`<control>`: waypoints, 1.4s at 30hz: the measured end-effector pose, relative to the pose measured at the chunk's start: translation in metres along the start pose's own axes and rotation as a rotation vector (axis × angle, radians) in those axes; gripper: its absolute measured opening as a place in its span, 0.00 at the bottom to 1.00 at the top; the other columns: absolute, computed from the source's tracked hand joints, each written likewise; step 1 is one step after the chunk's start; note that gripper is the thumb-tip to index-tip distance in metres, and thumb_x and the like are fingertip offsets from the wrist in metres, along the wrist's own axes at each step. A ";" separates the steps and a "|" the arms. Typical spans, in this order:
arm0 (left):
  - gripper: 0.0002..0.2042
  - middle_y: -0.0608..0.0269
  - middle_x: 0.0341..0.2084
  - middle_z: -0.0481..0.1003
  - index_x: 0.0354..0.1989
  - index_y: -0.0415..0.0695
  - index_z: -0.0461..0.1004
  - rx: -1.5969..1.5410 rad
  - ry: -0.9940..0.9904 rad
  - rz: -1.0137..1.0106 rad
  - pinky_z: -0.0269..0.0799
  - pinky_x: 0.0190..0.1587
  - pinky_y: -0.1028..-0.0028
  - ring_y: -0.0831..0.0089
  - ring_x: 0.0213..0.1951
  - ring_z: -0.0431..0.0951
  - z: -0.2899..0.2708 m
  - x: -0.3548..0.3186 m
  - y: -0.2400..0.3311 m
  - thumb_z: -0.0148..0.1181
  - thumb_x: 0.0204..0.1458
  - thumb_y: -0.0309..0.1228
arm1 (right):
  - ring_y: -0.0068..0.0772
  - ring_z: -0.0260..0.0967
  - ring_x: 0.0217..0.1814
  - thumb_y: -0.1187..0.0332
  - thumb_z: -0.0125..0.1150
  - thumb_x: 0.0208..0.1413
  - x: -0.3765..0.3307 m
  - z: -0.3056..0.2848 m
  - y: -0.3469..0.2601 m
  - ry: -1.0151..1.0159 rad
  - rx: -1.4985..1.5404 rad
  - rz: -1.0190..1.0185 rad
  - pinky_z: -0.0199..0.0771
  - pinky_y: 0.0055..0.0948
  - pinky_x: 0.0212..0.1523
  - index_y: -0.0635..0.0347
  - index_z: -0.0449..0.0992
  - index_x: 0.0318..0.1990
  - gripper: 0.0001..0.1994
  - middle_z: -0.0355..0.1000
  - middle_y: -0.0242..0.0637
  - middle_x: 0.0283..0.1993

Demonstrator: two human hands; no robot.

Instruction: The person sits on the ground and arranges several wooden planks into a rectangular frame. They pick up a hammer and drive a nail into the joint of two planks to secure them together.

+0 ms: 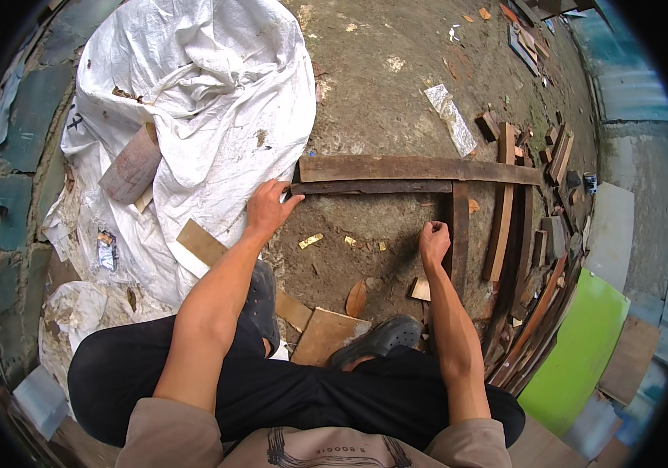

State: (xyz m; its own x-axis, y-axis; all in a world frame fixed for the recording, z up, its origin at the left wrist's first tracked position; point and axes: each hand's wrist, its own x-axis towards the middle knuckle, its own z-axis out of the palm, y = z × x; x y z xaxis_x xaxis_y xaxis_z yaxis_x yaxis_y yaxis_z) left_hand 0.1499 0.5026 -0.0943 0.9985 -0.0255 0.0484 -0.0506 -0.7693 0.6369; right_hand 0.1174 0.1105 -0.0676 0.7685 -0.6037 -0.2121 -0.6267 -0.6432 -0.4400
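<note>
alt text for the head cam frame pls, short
Seen from above, a squatting person's left hand grips the end of a dark horizontal plank lying on bare dirt, while the right hand holds an upright plank meeting it at a right angle. A white tarp lies left, a pile of scrap boards right.

Soft, even daylight fills the scene, bright without harsh sun; shadows are faint and short, the clearest a dim patch on the dirt ground (381, 101) just left of the right hand (433, 242); the white tarp (209, 86) is the brightest area, close to washed out on its upper folds. Focus is sharp in the middle; the fisheye bends the dark plank (420, 168) and squeezes the rim, where detail smears into a black vignette at all 4 corners.
</note>
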 end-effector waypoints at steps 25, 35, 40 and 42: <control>0.17 0.59 0.33 0.79 0.42 0.41 0.82 -0.062 0.262 -0.020 0.73 0.40 0.63 0.59 0.37 0.78 0.013 -0.011 0.013 0.72 0.45 0.37 | 0.53 0.77 0.41 0.76 0.55 0.49 -0.032 0.112 -0.276 -0.698 -0.399 -1.417 0.77 0.44 0.43 0.64 0.80 0.31 0.07 0.77 0.50 0.36; 0.18 0.62 0.33 0.80 0.42 0.44 0.83 0.009 0.187 0.045 0.77 0.38 0.66 0.63 0.35 0.80 0.007 -0.007 0.003 0.72 0.46 0.41 | 0.51 0.77 0.40 0.77 0.58 0.45 -0.037 0.114 -0.283 -0.750 -0.588 -1.460 0.76 0.43 0.43 0.64 0.79 0.31 0.06 0.78 0.50 0.33; 0.18 0.63 0.34 0.80 0.43 0.45 0.83 0.028 0.153 0.053 0.77 0.38 0.65 0.63 0.35 0.80 0.005 -0.003 0.003 0.71 0.47 0.41 | 0.50 0.78 0.39 0.72 0.58 0.48 -0.034 0.113 -0.279 -0.710 -0.556 -1.508 0.79 0.42 0.41 0.63 0.80 0.29 0.06 0.79 0.50 0.33; 0.18 0.62 0.34 0.80 0.43 0.45 0.82 0.044 0.152 0.075 0.77 0.38 0.65 0.62 0.36 0.80 0.005 -0.003 0.002 0.71 0.47 0.42 | 0.50 0.78 0.39 0.72 0.59 0.48 -0.034 0.113 -0.279 -0.692 -0.554 -1.541 0.79 0.41 0.41 0.63 0.80 0.29 0.06 0.79 0.50 0.33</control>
State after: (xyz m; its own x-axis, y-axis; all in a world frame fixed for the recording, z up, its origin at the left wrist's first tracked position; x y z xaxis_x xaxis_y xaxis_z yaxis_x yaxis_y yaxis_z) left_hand 0.1472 0.4977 -0.0967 0.9771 0.0107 0.2127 -0.1204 -0.7959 0.5933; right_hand 0.2807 0.3635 -0.0365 0.4631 0.8378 -0.2892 0.7919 -0.5376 -0.2895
